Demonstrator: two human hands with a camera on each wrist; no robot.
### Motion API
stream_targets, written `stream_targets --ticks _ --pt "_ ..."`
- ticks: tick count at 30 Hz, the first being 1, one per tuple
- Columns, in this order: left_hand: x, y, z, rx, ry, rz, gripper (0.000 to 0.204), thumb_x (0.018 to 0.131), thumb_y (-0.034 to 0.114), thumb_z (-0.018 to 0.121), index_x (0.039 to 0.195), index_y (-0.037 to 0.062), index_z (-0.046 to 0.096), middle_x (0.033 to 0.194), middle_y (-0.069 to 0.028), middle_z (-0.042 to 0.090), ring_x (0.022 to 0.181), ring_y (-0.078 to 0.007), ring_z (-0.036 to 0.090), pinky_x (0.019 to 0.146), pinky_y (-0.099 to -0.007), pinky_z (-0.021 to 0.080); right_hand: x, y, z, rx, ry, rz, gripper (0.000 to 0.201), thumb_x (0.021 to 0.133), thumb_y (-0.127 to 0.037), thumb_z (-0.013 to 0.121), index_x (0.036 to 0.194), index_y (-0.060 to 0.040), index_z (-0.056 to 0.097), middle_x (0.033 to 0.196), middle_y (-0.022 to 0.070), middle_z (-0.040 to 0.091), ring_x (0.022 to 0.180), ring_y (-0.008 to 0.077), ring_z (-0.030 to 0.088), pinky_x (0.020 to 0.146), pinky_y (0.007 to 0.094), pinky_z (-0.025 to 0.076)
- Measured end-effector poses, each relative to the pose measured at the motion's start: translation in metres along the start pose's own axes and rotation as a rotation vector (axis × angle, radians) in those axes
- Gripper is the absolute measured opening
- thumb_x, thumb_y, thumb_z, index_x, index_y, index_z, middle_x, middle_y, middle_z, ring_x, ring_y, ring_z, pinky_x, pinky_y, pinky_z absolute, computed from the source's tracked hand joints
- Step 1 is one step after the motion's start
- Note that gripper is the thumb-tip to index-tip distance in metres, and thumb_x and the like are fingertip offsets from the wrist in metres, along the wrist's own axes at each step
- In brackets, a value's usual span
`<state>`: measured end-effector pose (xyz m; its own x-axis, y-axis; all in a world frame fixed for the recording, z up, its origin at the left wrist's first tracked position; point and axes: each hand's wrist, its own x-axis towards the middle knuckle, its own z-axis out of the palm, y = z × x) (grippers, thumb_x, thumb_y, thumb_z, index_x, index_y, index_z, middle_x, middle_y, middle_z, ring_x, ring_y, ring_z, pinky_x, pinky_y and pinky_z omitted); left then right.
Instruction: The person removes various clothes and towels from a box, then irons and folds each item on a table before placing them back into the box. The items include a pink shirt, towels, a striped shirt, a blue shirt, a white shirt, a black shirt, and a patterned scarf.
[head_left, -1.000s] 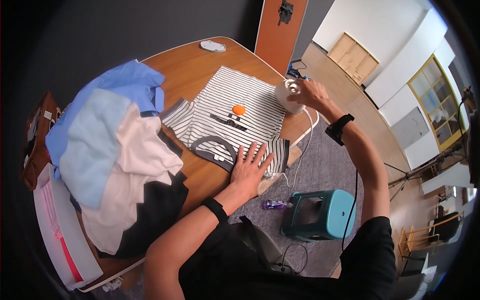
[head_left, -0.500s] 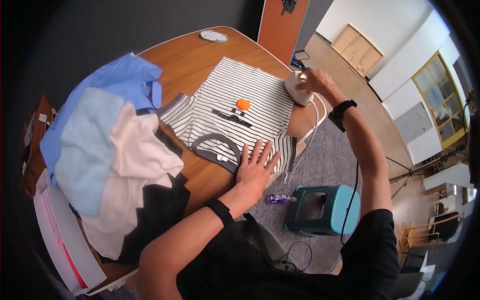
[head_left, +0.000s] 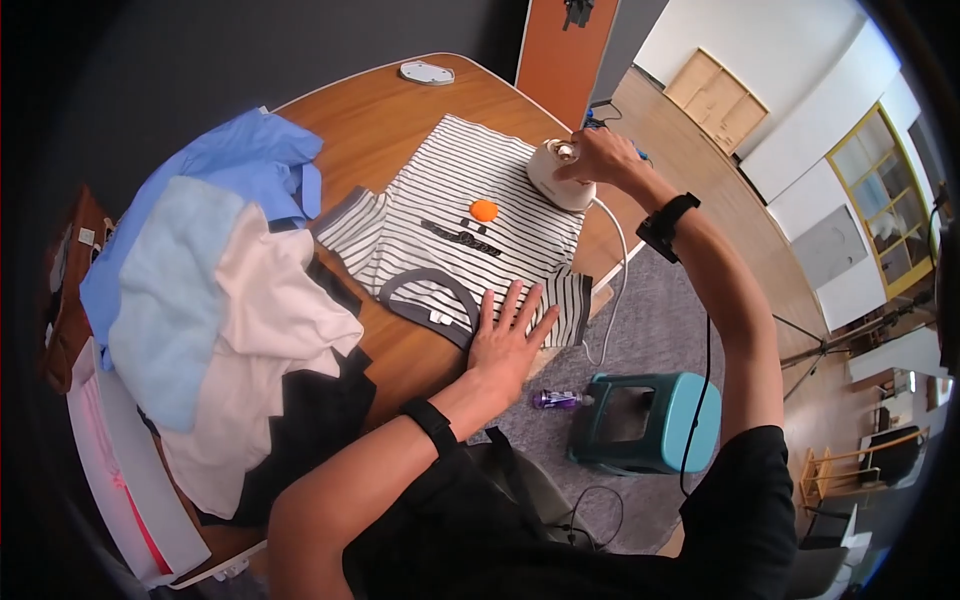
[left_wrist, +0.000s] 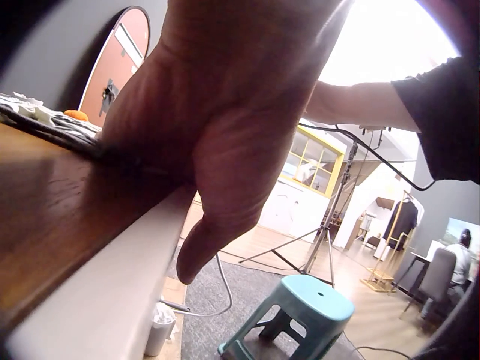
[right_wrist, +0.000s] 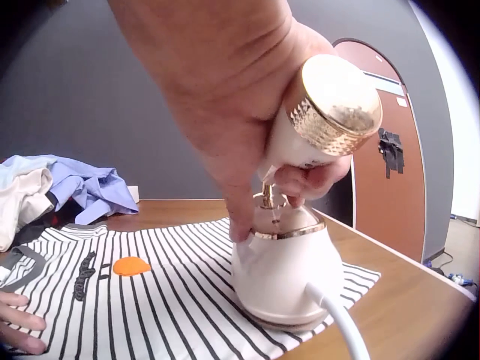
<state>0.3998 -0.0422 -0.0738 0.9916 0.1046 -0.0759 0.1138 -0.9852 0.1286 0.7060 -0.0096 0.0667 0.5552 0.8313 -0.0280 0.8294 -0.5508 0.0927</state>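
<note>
A striped T-shirt (head_left: pixel 425 195) with grey trim and an orange patch lies spread on the wooden table (head_left: pixel 345 135), its collar towards the person. The left hand (head_left: pixel 503 345) rests on it beside the collar, fingers spread and straight. In the left wrist view that hand (left_wrist: pixel 225 127) is at the table's edge. A white and gold iron (head_left: pixel 548 178) stands on the shirt near its hem. The right hand (head_left: pixel 606 158) grips the iron's handle, fingers curled round it in the right wrist view. From the iron's base (right_wrist: pixel 281 281) a white cord (right_wrist: pixel 341 322) runs off.
On the left, blue, pink and black clothes (head_left: pixel 180 290) are heaped beside a white box (head_left: pixel 150 500). A white oval object (head_left: pixel 427 73) lies at the table's far end. Below the right edge are a teal stool (head_left: pixel 690 425) and a purple bottle (head_left: pixel 556 399) on the carpet.
The right hand first shifted the iron right along the shirt's hem side, then brought it back left over the cloth. The left hand stays on the shirt beside the collar.
</note>
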Motion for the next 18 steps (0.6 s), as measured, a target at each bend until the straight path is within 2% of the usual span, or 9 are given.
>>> stream_targets --ticks 2,5,6,9,10,13,16,18 --pt "0.001 0.001 -0.001 0.008 -0.009 -0.005 0.122 0.069 0.018 0.087 0.167 0.0181 0.013 0.173 -0.0175 0.005 0.159 -0.0414 -0.001 0.125 -0.0631 0.004 0.013 -0.006 0.000 0.062 -0.091 0.043 0.072 0.072 -0.051 0.087 0.128 -0.0111 0.069 0.105 0.0155 0.076 0.099 0.0341 0.074 0.083 0.0430 0.059" --pt "0.000 -0.001 -0.005 -0.014 -0.030 -0.009 0.119 0.071 0.018 0.085 0.167 0.0178 0.014 0.173 -0.0178 0.007 0.159 -0.0415 0.001 0.125 -0.0633 0.004 0.032 0.014 0.011 0.038 0.053 0.015 0.064 0.072 -0.055 0.084 0.121 -0.0143 0.074 0.092 0.0084 0.077 0.085 0.0287 0.075 0.074 0.0424 0.058" --pt "-0.002 0.000 -0.008 -0.024 -0.040 -0.004 0.118 0.072 0.018 0.085 0.167 0.0176 0.014 0.173 -0.0179 0.007 0.159 -0.0416 0.001 0.125 -0.0635 0.004 0.046 0.029 0.024 -0.028 0.121 0.034 0.062 0.072 -0.056 0.085 0.117 -0.0138 0.074 0.091 0.0074 0.077 0.086 0.0280 0.075 0.073 0.0418 0.058" --pt "0.000 0.000 -0.002 -0.002 -0.020 0.004 0.118 0.073 0.019 0.085 0.167 0.0170 0.014 0.172 -0.0183 0.007 0.159 -0.0418 0.001 0.125 -0.0639 0.004 0.050 0.040 0.011 -0.012 0.000 0.185 0.067 0.072 -0.051 0.087 0.126 -0.0140 0.071 0.111 0.0126 0.075 0.105 0.0320 0.073 0.086 0.0425 0.058" --pt "0.001 -0.001 0.001 0.011 -0.003 0.001 0.118 0.073 0.020 0.085 0.167 0.0168 0.015 0.172 -0.0184 0.007 0.159 -0.0419 0.001 0.125 -0.0640 0.004 0.060 0.048 0.014 -0.056 -0.018 0.235 0.064 0.072 -0.051 0.087 0.122 -0.0136 0.073 0.111 0.0115 0.075 0.105 0.0309 0.073 0.086 0.0424 0.058" --pt "0.001 -0.001 0.002 -0.022 0.005 0.007 0.118 0.072 0.018 0.085 0.167 0.0167 0.015 0.172 -0.0186 0.007 0.159 -0.0421 0.001 0.125 -0.0645 0.004 0.068 0.055 0.017 -0.179 0.133 0.141 0.053 0.071 -0.051 0.085 0.103 -0.0094 0.075 0.096 0.0091 0.077 0.092 0.0288 0.075 0.076 0.0423 0.058" --pt "-0.001 0.001 -0.004 -0.023 -0.018 -0.004 0.116 0.073 0.015 0.083 0.167 0.0170 0.014 0.172 -0.0183 0.007 0.159 -0.0419 0.000 0.125 -0.0649 0.004 0.058 0.021 -0.016 -0.199 0.086 0.055 0.059 0.070 -0.048 0.086 0.111 -0.0082 0.075 0.101 0.0112 0.077 0.094 0.0297 0.074 0.078 0.0416 0.058" --pt "-0.001 0.001 -0.004 -0.033 -0.029 0.002 0.115 0.074 0.012 0.081 0.167 0.0173 0.014 0.173 -0.0182 0.006 0.159 -0.0420 0.000 0.124 -0.0651 0.004 0.054 0.001 -0.021 -0.104 0.075 -0.041 0.063 0.068 -0.048 0.086 0.115 -0.0073 0.075 0.102 0.0129 0.076 0.095 0.0306 0.074 0.078 0.0411 0.059"
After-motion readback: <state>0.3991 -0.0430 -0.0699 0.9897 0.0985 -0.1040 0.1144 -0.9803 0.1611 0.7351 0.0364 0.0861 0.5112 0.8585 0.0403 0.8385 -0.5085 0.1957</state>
